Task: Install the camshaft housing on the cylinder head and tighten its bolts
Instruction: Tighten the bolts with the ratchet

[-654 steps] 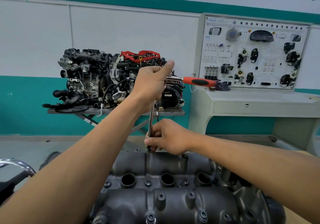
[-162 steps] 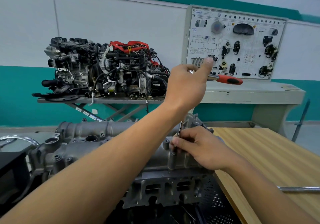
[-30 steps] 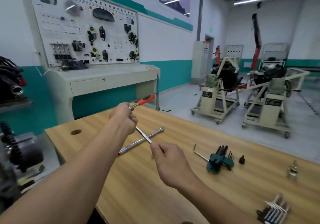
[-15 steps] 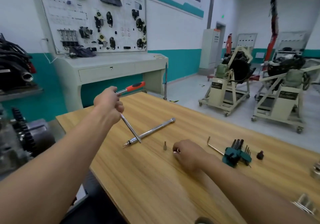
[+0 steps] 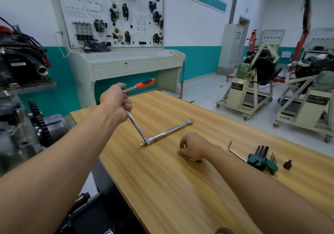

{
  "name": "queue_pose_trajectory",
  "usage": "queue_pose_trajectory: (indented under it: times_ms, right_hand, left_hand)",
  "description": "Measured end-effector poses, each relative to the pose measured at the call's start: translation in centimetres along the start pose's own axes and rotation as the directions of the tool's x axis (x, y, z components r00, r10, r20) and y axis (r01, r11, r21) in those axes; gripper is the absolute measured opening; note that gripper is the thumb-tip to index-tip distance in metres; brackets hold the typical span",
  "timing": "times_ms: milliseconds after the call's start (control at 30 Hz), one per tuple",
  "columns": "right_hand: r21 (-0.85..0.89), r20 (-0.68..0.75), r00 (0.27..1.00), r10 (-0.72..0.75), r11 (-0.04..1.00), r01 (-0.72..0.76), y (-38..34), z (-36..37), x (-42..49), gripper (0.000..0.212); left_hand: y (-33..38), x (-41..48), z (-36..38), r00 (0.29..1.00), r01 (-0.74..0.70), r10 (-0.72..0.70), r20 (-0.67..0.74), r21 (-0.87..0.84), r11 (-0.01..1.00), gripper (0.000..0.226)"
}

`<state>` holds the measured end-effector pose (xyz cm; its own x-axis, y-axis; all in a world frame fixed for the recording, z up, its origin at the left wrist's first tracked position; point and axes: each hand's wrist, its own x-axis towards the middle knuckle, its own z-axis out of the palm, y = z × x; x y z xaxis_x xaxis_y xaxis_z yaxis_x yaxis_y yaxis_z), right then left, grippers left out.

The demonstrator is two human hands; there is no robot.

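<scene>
Camshaft housing and cylinder head are barely in shot right now, just the grey engine end [image 5: 12, 125] with its toothed sprocket [image 5: 40, 123] at the frame edge around 9 o'clock, off the end of the wooden counter [image 5: 180, 188].

The left hand [image 5: 116, 100] is wrapped round the head of the ratchet [image 5: 144, 84]. Its orange grip points to 1 o'clock, and its extension shaft [image 5: 137, 128] slants down toward 5 o'clock. The shaft's tip meets the near end of the loose chrome bar [image 5: 170, 131] lying on the counter. Half a second back that tip was only just reaching the bar, so it's basically the same pose, a touch lower.

The right hand [image 5: 193, 147] is the bigger change. A second ago it was up in the air at the end of the shaft, and now it sits knuckles-up on the counter at about 4 o'clock from the bar. Its fingers are curled on a small metal piece [image 5: 195, 160] that pokes out underneath. Can't tell exactly what it is. The little bit that stood upright beside the hand half a second ago doesn't show anymore.

Further out at 3 o'clock sit a teal hex key set [image 5: 262, 162], one loose L-key [image 5: 235, 151] and a small black knob [image 5: 287, 165].
</scene>
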<state>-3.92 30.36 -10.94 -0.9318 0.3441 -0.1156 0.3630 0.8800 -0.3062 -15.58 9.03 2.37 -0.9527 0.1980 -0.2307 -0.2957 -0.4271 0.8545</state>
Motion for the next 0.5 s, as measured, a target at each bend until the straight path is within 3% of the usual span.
queue_pose_trajectory:
  times_ms: [67,100,133,200,233,300,367,500]
  right_hand:
    - [0.055,-0.089,0.995,-0.037,0.998,0.042,-1.0,-0.7,-0.6,0.02]
    - [0.196,-0.181,0.982,-0.051,0.977,0.086,-1.7,-1.0,-1.1,0.017]
    - [0.434,-0.255,0.967,-0.032,0.889,0.144,-2.7,-1.3,-2.0,0.014]
    - [0.847,-0.239,0.971,-0.03,0.482,0.223,-5.4,-1.4,-4.2,0.009]
    - [0.93,-0.207,0.975,-0.077,0.293,0.22,-6.9,-1.1,-5.3,0.008]
    - [0.98,-0.168,0.975,-0.146,0.083,0.181,-9.0,-0.6,-7.1,0.011]
    - [0.987,-0.156,0.974,-0.165,-0.052,0.149,-10.3,-0.8,-8.4,0.014]
    - [0.977,-0.169,0.974,-0.153,-0.157,0.145,-11.1,-1.4,-10.0,0.015]
  left_hand:
    - [0.5,0.0,-0.1,1.0,-0.006,0.006,-0.009,-0.046,0.999,0.019]
    - [0.9,0.0,-0.1,1.0,-0.019,0.017,-0.019,-0.075,0.997,0.02]
    - [1.3,0.0,-0.1,0.999,-0.034,0.03,-0.033,-0.11,0.993,0.02]
    - [2.0,0.0,-0.2,0.997,-0.061,0.052,-0.058,-0.181,0.982,0.021]
    - [2.3,-0.1,-0.1,0.996,-0.071,0.058,-0.067,-0.211,0.975,0.022]
    - [2.7,-0.6,0.0,0.995,-0.084,0.065,-0.082,-0.251,0.964,0.02]
    - [2.9,-1.5,0.0,0.994,-0.09,0.069,-0.088,-0.263,0.961,0.017]
    - [3.4,-3.1,-0.3,0.992,-0.115,0.093,-0.086,-0.295,0.949,0.012]
